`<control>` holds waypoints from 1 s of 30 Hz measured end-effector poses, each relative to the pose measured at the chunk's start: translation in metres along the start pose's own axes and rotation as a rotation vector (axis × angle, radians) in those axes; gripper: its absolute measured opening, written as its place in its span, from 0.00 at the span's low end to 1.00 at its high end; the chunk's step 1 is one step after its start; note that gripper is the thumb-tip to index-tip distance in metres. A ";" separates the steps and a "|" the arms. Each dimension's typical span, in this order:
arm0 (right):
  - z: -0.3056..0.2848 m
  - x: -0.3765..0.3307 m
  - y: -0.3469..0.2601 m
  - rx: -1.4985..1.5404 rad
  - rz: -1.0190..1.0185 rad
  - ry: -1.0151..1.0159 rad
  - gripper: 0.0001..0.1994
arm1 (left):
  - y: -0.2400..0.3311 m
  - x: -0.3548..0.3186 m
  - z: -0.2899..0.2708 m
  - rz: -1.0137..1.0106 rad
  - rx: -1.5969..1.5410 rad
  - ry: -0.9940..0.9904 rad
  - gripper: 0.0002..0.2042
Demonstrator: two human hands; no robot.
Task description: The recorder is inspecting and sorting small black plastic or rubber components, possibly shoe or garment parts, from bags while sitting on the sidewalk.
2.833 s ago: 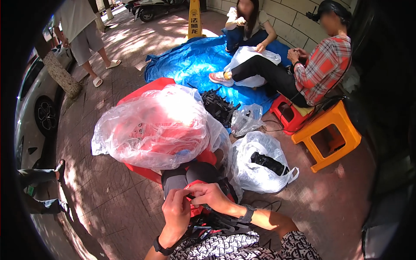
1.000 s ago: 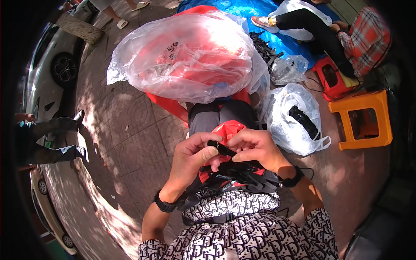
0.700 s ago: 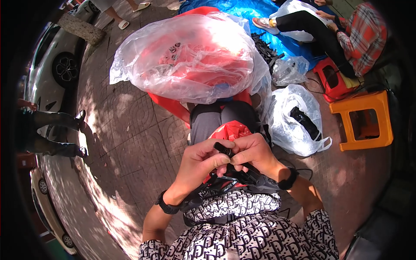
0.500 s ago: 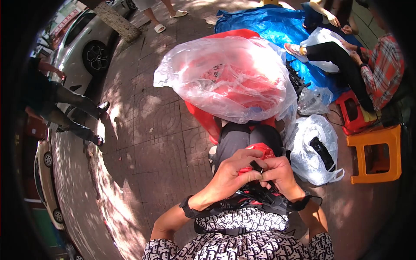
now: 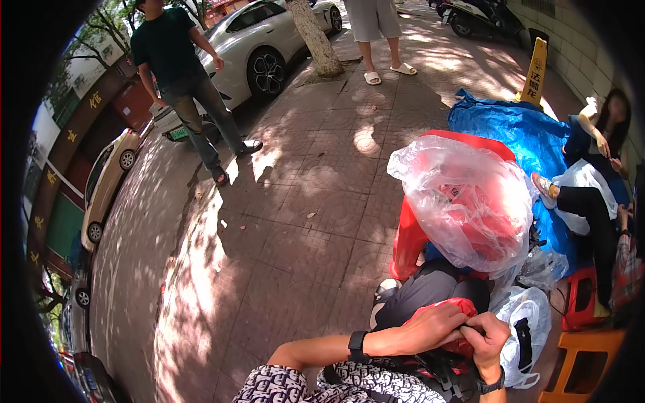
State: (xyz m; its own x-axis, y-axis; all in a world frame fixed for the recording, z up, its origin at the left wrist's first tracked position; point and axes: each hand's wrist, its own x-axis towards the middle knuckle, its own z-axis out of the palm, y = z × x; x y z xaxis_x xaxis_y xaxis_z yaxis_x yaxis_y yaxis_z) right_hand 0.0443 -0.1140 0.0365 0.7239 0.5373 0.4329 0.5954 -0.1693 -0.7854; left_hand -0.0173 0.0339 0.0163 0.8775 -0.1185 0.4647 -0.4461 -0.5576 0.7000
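Over my lap my left hand [image 5: 426, 330] and my right hand [image 5: 489, 336] meet, fingertips pinched together. Between them shows only a dark edge of a small black piece; the rest of it is hidden by my fingers. A red plastic bag [image 5: 463, 305] lies on my thighs just behind and under the hands. Below my hands, black strap-like items [image 5: 457, 384] rest on my lap, partly covered by my arms. In front of my knees a red stool [image 5: 408, 245] carries a large clear plastic bag [image 5: 420, 174] with red showing through it.
To my right lie a white plastic bag [image 5: 507, 319] with a black item, an orange stool [image 5: 571, 346] and a red stool [image 5: 571, 302]. Seated people work beside a blue tarp [image 5: 500, 121]. A person [image 5: 191, 87] walks at left; another person [image 5: 376, 30] stands ahead near parked cars.
My view has swung up and left, so my hands and the stool appear lower and further right. The black piece, plain to see before, is now mostly covered by my fingers.
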 end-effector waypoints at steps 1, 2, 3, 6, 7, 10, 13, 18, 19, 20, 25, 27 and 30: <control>-0.001 0.000 -0.001 -0.002 -0.004 -0.001 0.04 | 0.001 0.001 -0.002 0.050 0.000 0.029 0.12; -0.004 -0.001 -0.002 0.152 0.131 0.000 0.04 | 0.002 0.001 -0.003 0.067 -0.026 0.027 0.11; -0.006 -0.003 -0.004 0.307 0.268 0.002 0.04 | 0.006 -0.001 -0.003 0.070 -0.028 0.028 0.11; -0.011 -0.008 -0.006 0.379 0.310 0.038 0.05 | 0.016 -0.007 0.000 -0.132 -0.255 -0.118 0.09; -0.012 -0.011 -0.006 0.404 0.294 0.065 0.05 | 0.018 -0.006 -0.001 -0.127 -0.265 -0.124 0.09; -0.015 -0.019 -0.002 0.449 0.347 0.096 0.05 | 0.015 -0.002 -0.004 -0.050 -0.237 -0.144 0.11; -0.019 -0.008 -0.002 0.172 0.322 -0.181 0.05 | 0.009 0.000 -0.012 -0.014 -0.123 -0.194 0.10; -0.027 0.019 -0.002 0.248 0.060 -0.523 0.08 | 0.020 0.010 -0.026 0.044 -0.026 -0.240 0.11; -0.027 0.020 0.004 0.340 0.129 -0.562 0.08 | 0.017 0.011 -0.026 0.070 -0.013 -0.251 0.11; -0.028 0.016 0.006 0.331 0.159 -0.538 0.08 | 0.016 0.012 -0.026 0.080 -0.055 -0.264 0.11; -0.024 -0.006 0.009 0.878 0.563 -0.516 0.08 | 0.019 0.009 -0.022 0.032 -0.215 -0.329 0.12; -0.023 -0.008 0.004 0.865 0.629 -0.502 0.06 | 0.022 0.007 -0.023 -0.024 -0.274 -0.362 0.12; -0.017 -0.016 0.007 0.927 0.548 -0.430 0.07 | 0.023 0.003 -0.019 -0.015 -0.261 -0.282 0.12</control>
State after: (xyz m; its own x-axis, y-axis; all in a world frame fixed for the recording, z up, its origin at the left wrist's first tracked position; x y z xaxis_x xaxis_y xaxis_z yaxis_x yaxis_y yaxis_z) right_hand 0.0430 -0.1378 0.0322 0.5217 0.8457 -0.1125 -0.3744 0.1084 -0.9209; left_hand -0.0280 0.0359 0.0438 0.8819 -0.3539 0.3114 -0.4310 -0.3378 0.8368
